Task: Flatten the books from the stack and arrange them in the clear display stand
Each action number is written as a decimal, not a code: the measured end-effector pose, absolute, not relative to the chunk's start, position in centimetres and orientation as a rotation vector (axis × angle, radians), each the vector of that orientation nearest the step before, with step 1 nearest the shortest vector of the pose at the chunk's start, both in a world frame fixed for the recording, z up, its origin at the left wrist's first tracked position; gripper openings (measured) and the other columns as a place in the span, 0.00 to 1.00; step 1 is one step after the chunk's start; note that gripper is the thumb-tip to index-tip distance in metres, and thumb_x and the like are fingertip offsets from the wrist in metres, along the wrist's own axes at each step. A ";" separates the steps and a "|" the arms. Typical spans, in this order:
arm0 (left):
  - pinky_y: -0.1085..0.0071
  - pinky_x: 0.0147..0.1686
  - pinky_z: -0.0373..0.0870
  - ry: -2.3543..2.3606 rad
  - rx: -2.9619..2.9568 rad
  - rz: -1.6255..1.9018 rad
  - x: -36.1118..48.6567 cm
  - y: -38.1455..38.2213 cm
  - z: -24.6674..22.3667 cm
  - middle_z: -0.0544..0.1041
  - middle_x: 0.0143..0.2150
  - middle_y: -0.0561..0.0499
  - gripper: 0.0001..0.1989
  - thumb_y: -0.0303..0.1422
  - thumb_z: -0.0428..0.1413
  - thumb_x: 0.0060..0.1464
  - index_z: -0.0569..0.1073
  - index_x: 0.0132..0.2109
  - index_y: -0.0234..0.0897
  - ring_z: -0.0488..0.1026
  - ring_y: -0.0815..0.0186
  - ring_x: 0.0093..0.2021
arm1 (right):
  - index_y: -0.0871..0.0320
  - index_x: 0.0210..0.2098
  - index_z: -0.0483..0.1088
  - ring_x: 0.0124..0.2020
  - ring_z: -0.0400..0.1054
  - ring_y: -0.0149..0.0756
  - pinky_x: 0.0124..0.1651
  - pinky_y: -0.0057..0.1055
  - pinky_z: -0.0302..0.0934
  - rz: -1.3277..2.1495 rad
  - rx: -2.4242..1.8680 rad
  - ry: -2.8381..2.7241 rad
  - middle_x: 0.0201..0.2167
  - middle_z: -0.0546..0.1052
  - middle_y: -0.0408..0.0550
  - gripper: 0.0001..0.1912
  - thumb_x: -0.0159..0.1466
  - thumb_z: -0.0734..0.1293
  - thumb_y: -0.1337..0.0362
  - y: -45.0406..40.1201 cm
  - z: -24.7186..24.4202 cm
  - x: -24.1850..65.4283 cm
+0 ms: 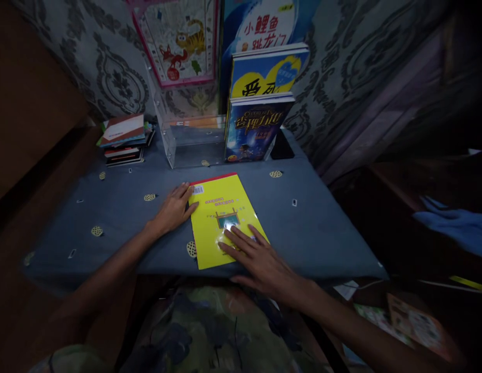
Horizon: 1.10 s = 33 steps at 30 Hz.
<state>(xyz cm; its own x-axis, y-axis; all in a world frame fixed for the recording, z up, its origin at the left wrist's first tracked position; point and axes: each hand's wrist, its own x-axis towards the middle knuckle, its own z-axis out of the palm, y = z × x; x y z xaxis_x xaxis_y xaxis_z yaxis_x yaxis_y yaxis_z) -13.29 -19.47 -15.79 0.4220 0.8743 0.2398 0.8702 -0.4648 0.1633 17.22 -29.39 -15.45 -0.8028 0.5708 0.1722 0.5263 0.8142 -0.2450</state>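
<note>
1. Target: I have the yellow book [215, 241] flat on the tabletop [310, 223], in front of the clear rack [172, 155], with a strip of bare cloth between them.
2. Long axis: I read it as running from about 11:30 to 5:30, the red-edged end pointing away toward the rack.
3. Left grip [174, 210]: I see it touching the book's far-left corner, at 10 o'clock from the cover's middle. The thumb lies at the left edge; whether the fingers pinch that edge, I cannot tell.
4. Right grip [258, 264]: I see it at 5 o'clock, fingers spread apart and laid on the near-right part of the cover, clamped on nothing.
5. Governing relation: I judge it to be the diagonal between the two contacts. The left grip is nearer the far end; the right grip is nearer the near end.
</note>
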 end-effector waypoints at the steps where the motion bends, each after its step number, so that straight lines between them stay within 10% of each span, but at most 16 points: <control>1: 0.49 0.67 0.60 1.601 2.650 0.473 -13.1 -20.1 -15.8 0.65 0.68 0.32 0.29 0.46 0.44 0.68 0.65 0.65 0.29 0.63 0.48 0.69 | 0.52 0.68 0.59 0.72 0.53 0.51 0.69 0.60 0.54 0.243 -0.849 -2.753 0.70 0.62 0.55 0.31 0.67 0.67 0.61 -30.0 -15.7 17.4; 17: 0.50 0.72 0.48 1.020 2.261 0.647 -13.0 -23.1 -12.6 0.66 0.69 0.44 0.29 0.50 0.40 0.70 0.67 0.67 0.40 0.57 0.54 0.72 | 0.57 0.58 0.71 0.49 0.79 0.37 0.51 0.33 0.75 -0.034 -0.587 -2.388 0.48 0.83 0.52 0.20 0.71 0.58 0.75 -29.0 -4.2 19.5; 25: 0.61 0.56 0.71 1.102 2.035 0.995 -10.7 -22.1 -10.5 0.81 0.52 0.46 0.22 0.48 0.50 0.66 0.79 0.53 0.38 0.78 0.55 0.53 | 0.52 0.47 0.76 0.35 0.81 0.36 0.41 0.30 0.76 -0.262 -0.686 -2.078 0.36 0.85 0.43 0.09 0.67 0.70 0.67 -24.2 -1.3 18.2; 33: 0.64 0.45 0.77 1.077 1.557 1.333 -8.4 -19.7 -10.6 0.84 0.41 0.46 0.27 0.55 0.61 0.53 0.81 0.43 0.33 0.80 0.56 0.44 | 0.52 0.44 0.73 0.39 0.80 0.40 0.46 0.40 0.76 0.717 -0.815 -1.312 0.37 0.84 0.43 0.18 0.60 0.74 0.50 -16.0 -7.5 16.9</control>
<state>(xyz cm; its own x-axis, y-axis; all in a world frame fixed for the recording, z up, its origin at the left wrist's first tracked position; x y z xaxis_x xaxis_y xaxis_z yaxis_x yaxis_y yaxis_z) -8.43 -19.72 -10.59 0.0808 0.9481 0.3075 0.1016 -0.3147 0.9437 16.90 -16.01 -7.51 0.1279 0.8348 0.5355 0.0000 0.5399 -0.8417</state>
